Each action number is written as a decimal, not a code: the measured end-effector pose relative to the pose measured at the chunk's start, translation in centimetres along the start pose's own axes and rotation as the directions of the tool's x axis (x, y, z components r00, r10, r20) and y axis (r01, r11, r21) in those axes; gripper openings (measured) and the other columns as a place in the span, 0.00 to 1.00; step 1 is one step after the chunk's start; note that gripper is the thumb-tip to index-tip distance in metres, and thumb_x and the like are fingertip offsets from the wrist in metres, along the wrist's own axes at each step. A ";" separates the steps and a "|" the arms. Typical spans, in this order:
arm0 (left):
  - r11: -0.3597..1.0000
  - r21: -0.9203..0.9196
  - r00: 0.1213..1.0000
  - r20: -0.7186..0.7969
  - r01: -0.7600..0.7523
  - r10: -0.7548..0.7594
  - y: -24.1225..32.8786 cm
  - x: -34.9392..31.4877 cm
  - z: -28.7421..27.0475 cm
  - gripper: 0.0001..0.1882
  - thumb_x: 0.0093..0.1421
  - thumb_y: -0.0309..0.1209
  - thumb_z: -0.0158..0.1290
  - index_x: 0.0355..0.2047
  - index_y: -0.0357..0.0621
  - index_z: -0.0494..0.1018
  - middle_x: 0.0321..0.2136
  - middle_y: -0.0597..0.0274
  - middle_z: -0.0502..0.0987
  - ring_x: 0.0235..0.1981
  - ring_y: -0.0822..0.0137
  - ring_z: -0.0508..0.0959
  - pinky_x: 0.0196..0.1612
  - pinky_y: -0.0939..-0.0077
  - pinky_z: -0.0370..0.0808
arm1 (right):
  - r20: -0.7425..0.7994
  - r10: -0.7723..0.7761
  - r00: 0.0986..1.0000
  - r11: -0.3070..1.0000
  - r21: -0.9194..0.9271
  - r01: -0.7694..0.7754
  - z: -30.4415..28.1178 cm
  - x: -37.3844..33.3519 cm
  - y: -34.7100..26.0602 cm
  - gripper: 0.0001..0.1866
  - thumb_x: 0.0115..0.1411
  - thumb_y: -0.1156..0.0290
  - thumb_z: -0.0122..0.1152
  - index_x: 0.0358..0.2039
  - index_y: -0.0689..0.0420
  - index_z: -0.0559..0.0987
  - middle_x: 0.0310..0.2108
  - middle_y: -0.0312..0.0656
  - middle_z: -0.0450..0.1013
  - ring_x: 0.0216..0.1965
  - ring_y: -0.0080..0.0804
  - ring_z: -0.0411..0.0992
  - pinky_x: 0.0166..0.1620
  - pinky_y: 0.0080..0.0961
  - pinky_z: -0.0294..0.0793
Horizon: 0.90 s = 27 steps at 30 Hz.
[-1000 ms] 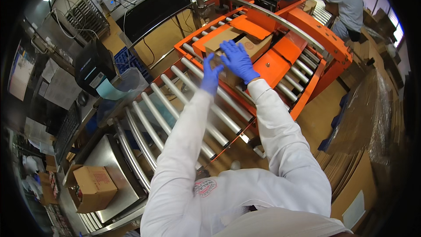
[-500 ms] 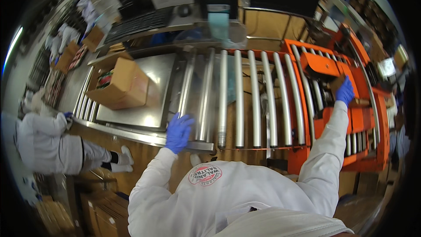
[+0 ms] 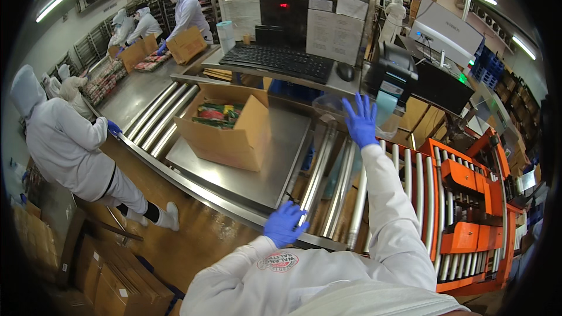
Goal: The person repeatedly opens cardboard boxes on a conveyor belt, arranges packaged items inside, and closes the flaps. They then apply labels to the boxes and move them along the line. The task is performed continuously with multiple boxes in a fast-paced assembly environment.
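My right hand [image 3: 361, 122], in a blue glove, is raised above the rollers in front of the label printer [image 3: 393, 73]. Its fingers are spread and it holds nothing. A strip of pale label backing [image 3: 384, 105] hangs from the printer close to that hand. My left hand [image 3: 284, 224], also blue-gloved, rests with fingers extended on the near rail [image 3: 246, 215] and the rollers by the metal scale plate [image 3: 287, 167]. On this plate stands an open cardboard box [image 3: 253, 134] with colourful packets [image 3: 219, 115] inside. Neither hand touches the box.
An orange roller machine [image 3: 459, 237] stands to the right. Behind the plate, a shelf carries a keyboard [image 3: 278, 61] and a mouse [image 3: 345, 71]. One person in white [image 3: 73, 134] stands at the left; others work at the far bench. Flattened cartons [image 3: 126, 278] lie lower left.
My view has swung up and left. My right hand has left the orange machine and come over toward the printer, fingers spreading. My left hand stays at the conveyor's near edge.
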State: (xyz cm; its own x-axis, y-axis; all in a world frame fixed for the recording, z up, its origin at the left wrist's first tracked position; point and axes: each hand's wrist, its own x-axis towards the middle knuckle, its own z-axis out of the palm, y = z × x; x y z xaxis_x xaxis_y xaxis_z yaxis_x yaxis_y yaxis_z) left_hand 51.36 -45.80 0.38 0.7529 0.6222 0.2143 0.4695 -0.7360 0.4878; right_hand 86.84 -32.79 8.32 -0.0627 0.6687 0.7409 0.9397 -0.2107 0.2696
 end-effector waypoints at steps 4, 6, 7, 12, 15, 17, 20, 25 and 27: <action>0.955 -0.251 0.986 0.016 -0.159 0.169 -1.8 0.1 -0.2 0.19 0.59 0.42 0.51 0.49 0.49 0.72 0.49 0.54 0.71 0.57 0.53 0.64 0.58 0.62 0.64 | 0.274 0.250 0.929 0.915 0.246 -0.319 3.2 8.4 -4.4 0.36 0.56 0.55 0.55 0.64 0.44 0.56 0.51 0.48 0.64 0.54 0.49 0.61 0.56 0.52 0.55; 0.800 -0.530 0.957 -0.096 -0.281 0.273 -4.2 -0.4 -0.3 0.16 0.60 0.35 0.51 0.47 0.47 0.73 0.48 0.56 0.71 0.57 0.56 0.65 0.57 0.65 0.64 | 0.330 0.232 0.915 0.907 0.268 -0.326 4.5 10.7 -6.3 0.37 0.55 0.54 0.56 0.63 0.46 0.55 0.46 0.48 0.65 0.50 0.47 0.63 0.52 0.48 0.60; 0.602 -0.793 0.995 -0.057 -0.092 0.078 -5.3 -1.2 -0.4 0.13 0.61 0.28 0.49 0.46 0.44 0.74 0.49 0.56 0.72 0.56 0.58 0.66 0.57 0.65 0.64 | 0.214 0.260 0.942 0.938 0.177 -0.299 5.0 11.1 -7.3 0.35 0.55 0.55 0.55 0.62 0.46 0.58 0.40 0.45 0.65 0.44 0.43 0.64 0.47 0.42 0.62; 0.690 -0.717 0.930 -0.312 -0.096 -0.195 -10.8 -2.1 -8.8 0.08 0.59 0.27 0.50 0.37 0.41 0.78 0.39 0.56 0.76 0.46 0.61 0.73 0.52 0.68 0.68 | 0.028 0.327 0.944 0.940 0.092 -0.329 7.6 10.8 -8.2 0.33 0.52 0.59 0.58 0.59 0.48 0.63 0.39 0.44 0.65 0.43 0.42 0.64 0.48 0.39 0.61; 0.925 -0.331 0.773 -0.630 -0.187 -0.069 -16.6 -1.3 -13.4 0.12 0.56 0.30 0.51 0.39 0.40 0.75 0.39 0.55 0.75 0.46 0.57 0.72 0.53 0.63 0.66 | 0.018 0.316 0.949 0.943 0.108 -0.316 8.0 10.8 -8.0 0.31 0.51 0.61 0.59 0.56 0.48 0.65 0.39 0.45 0.65 0.44 0.43 0.64 0.48 0.40 0.62; 0.956 0.265 0.703 -0.656 -0.127 0.275 -19.2 1.2 -19.1 0.29 0.56 0.47 0.54 0.52 0.42 0.66 0.48 0.53 0.70 0.52 0.53 0.67 0.60 0.52 0.55 | 0.043 0.352 0.935 0.922 0.157 -0.354 7.3 10.9 -7.7 0.28 0.50 0.63 0.59 0.53 0.49 0.67 0.39 0.44 0.65 0.43 0.41 0.64 0.48 0.41 0.61; 0.812 0.580 0.782 -0.536 0.068 0.317 -20.6 6.6 -27.1 0.48 0.46 0.61 0.56 0.59 0.43 0.58 0.51 0.52 0.68 0.56 0.54 0.65 0.65 0.47 0.42 | 0.013 0.460 0.888 0.854 0.267 -0.447 8.6 10.1 -6.1 0.25 0.50 0.62 0.61 0.49 0.50 0.68 0.42 0.45 0.65 0.45 0.44 0.64 0.50 0.40 0.61; 0.840 0.522 0.989 -0.051 0.146 -0.140 -24.4 10.1 -32.4 0.62 0.33 0.78 0.47 0.57 0.40 0.63 0.29 0.48 0.78 0.38 0.56 0.78 0.61 0.55 0.54 | -0.112 -0.121 0.986 0.780 0.604 0.164 2.4 14.4 -19.5 0.37 0.49 0.49 0.62 0.58 0.45 0.62 0.59 0.49 0.55 0.61 0.51 0.51 0.61 0.50 0.46; 0.818 0.564 0.986 0.034 0.118 -0.166 -25.6 10.8 -32.8 0.57 0.33 0.78 0.46 0.52 0.42 0.69 0.28 0.49 0.77 0.37 0.55 0.77 0.57 0.55 0.59 | 0.009 -0.377 0.926 0.799 0.509 0.320 0.7 15.4 -24.4 0.45 0.48 0.42 0.61 0.64 0.40 0.55 0.65 0.49 0.46 0.67 0.48 0.40 0.63 0.58 0.35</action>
State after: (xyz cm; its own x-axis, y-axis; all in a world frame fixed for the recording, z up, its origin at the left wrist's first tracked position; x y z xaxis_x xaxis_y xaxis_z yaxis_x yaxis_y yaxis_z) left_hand 32.37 -11.49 17.98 0.6800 0.7262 0.1018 0.7326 -0.6786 -0.0528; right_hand 63.17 -16.89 12.70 -0.4092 0.7050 0.5792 0.9020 0.4085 0.1400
